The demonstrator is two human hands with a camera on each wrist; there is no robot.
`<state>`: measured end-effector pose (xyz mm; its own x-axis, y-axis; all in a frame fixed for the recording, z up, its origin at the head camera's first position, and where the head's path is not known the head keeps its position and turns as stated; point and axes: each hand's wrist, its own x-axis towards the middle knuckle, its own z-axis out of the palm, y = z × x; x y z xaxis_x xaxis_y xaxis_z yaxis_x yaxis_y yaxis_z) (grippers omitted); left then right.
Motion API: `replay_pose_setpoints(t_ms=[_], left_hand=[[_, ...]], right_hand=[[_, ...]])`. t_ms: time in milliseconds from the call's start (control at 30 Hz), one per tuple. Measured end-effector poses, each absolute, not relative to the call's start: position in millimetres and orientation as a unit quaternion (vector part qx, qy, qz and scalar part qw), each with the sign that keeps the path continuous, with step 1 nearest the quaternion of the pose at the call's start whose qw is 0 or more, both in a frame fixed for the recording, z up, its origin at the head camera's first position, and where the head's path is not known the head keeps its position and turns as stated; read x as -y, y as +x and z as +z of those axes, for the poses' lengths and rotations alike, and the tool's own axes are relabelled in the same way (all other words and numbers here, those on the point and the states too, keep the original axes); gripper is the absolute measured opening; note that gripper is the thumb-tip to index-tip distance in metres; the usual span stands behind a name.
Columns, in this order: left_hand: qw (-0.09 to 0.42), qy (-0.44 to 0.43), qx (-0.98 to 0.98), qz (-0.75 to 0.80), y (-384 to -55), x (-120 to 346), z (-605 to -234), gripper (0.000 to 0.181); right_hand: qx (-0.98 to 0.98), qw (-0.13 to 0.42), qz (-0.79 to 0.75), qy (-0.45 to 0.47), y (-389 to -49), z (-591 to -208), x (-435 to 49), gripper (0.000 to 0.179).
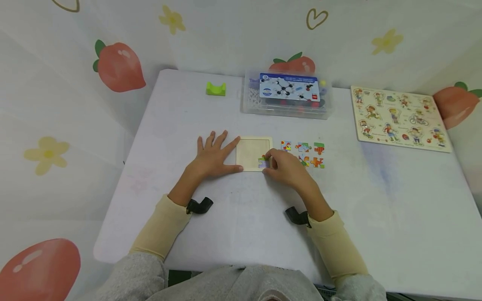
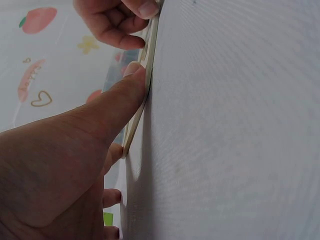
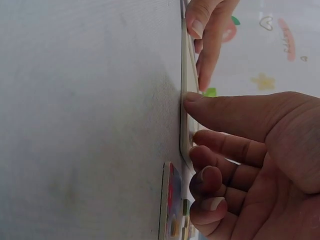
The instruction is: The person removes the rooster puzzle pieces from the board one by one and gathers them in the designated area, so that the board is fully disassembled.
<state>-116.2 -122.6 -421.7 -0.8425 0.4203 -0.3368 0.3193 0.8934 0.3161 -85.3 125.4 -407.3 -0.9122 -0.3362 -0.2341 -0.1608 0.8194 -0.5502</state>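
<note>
A square wooden puzzle tray (image 1: 250, 154) lies flat on the table, with one puzzle piece (image 1: 262, 162) in its near right corner. My left hand (image 1: 214, 161) is spread with straight fingers, its thumb and index fingertip at the tray's left edge. My right hand (image 1: 288, 167) bends over the opposite corner, thumb and index finger at the piece. In the right wrist view its thumb (image 3: 225, 110) rests on the tray rim while the other fingers curl inward. Beside this hand lie several loose puzzle pieces (image 1: 303, 146), some partly hidden by it.
Behind the tray stands a clear plastic box (image 1: 248, 108) with a molecule-model card (image 1: 289, 87) on top. A small green block (image 1: 216, 89) sits at the back left. At the far right is a wooden picture board (image 1: 401, 119) of figures. Patterned cloth hangs behind the table.
</note>
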Motion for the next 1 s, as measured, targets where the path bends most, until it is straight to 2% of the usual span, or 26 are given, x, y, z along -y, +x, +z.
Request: replay_pose_setpoints(t_ms=[400, 733, 1000], left_hand=[[0.195, 0.197, -0.952, 0.129, -116.6, 123.0, -424.2, 0.096], [0.199, 0.199, -0.951, 0.126, -116.9, 124.2, -424.3, 0.097], [0.199, 0.198, -0.951, 0.130, -117.3, 123.6, -423.7, 0.095]], right_hand=[[-0.936, 0.141, -0.292, -0.139, -87.2, -407.4, -125.7, 0.033], [-0.920, 0.112, -0.341, -0.155, -86.2, -411.1, -126.0, 0.007], [-0.910, 0.074, -0.364, -0.182, -86.1, -414.4, -125.8, 0.015]])
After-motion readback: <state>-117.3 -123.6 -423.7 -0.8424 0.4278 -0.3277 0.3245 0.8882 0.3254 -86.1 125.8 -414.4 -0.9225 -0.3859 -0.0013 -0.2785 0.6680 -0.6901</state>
